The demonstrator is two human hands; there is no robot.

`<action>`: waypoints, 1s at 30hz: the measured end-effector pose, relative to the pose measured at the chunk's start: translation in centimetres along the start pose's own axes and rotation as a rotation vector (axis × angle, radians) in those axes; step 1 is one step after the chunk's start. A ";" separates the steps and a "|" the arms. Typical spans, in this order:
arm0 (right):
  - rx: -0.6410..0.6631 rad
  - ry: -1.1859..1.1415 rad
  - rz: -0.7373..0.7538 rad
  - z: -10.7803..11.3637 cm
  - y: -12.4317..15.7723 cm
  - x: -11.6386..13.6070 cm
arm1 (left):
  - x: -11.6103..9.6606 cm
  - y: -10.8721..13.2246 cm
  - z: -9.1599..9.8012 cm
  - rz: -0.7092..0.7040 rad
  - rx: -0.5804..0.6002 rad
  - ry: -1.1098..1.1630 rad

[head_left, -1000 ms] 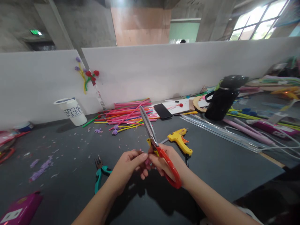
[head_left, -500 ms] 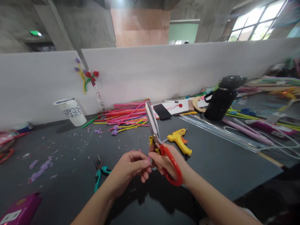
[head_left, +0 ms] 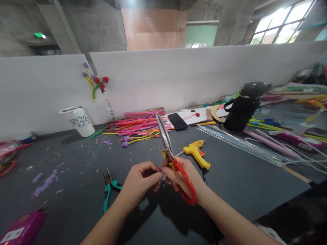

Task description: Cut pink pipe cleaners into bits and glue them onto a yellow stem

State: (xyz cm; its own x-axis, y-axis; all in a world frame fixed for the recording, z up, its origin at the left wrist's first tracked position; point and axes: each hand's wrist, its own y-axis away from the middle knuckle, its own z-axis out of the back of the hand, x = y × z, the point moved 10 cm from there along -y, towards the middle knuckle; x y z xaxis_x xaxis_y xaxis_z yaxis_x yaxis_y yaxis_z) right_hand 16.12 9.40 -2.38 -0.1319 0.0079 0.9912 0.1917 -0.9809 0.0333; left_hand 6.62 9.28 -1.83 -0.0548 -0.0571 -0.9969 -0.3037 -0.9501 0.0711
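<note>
Red-handled scissors (head_left: 186, 185) rest in my right hand (head_left: 182, 170), blades closed together and pointing up and away. Beside the pivot a small yellow part shows against the fingers. My left hand (head_left: 144, 178) is closed in a pinch, its thumb and fingertips meeting the right fingertips. Whatever lies between the fingertips is too small and hidden to name. To the right of the scissors lies a yellow glue gun (head_left: 196, 153). Teal-handled pliers (head_left: 109, 187) lie just left of my left forearm.
Pink, red and yellow pipe cleaners (head_left: 140, 124) are piled at the back, beside a black phone (head_left: 177, 121). A white cup (head_left: 83, 124) stands left, a black jug (head_left: 240, 110) right. Purple scraps (head_left: 47, 183) litter the left side; clear plastic strips (head_left: 237, 144) lie right.
My hands have drawn slightly closer at the fingertips, and the left fingers have curled in more. The scissors have shifted slightly left. A pink bit seen at the fingertips is now hidden.
</note>
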 end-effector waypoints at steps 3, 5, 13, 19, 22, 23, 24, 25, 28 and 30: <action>0.015 0.029 0.016 -0.1 0.1 0.4 | 0.3 -0.1 0.1 0.014 -0.006 0.000; 0.036 0.050 0.029 -0.2 0.1 0.6 | 0.7 -0.1 0.1 0.043 -0.015 0.010; -0.083 0.470 0.228 1.2 0.5 2.3 | -1.3 0.3 2.7 -0.133 -0.198 0.086; -0.068 0.841 0.234 0.8 1.3 1.6 | -2.2 0.8 5.1 -0.241 -0.349 0.216; -0.074 0.951 0.225 0.5 1.6 1.1 | -2.4 1.1 5.4 -0.273 -0.387 0.253; -0.077 0.982 0.225 0.4 1.6 1.0 | -2.4 1.2 5.5 -0.278 -0.394 0.264; -0.081 1.010 0.232 0.3 1.7 1.0 | -2.4 1.3 5.5 -0.280 -0.396 0.271; -0.088 1.034 0.244 0.2 1.7 1.0 | -2.4 1.3 5.4 -0.280 -0.395 0.274; -0.110 1.080 0.288 -0.1 1.8 1.1 | -2.5 1.2 5.4 -0.281 -0.396 0.262; -0.124 1.097 0.300 -0.2 1.8 1.2 | -2.4 1.2 5.4 -0.281 -0.404 0.258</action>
State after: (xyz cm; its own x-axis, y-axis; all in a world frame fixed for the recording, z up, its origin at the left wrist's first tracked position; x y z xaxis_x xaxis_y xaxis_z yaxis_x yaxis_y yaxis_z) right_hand 16.10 7.60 -1.20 -0.8863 -0.3441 0.3098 0.2697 -0.9275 -0.2587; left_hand 1.22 9.98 0.88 0.2259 0.1905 -0.9553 0.1185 -0.9788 -0.1672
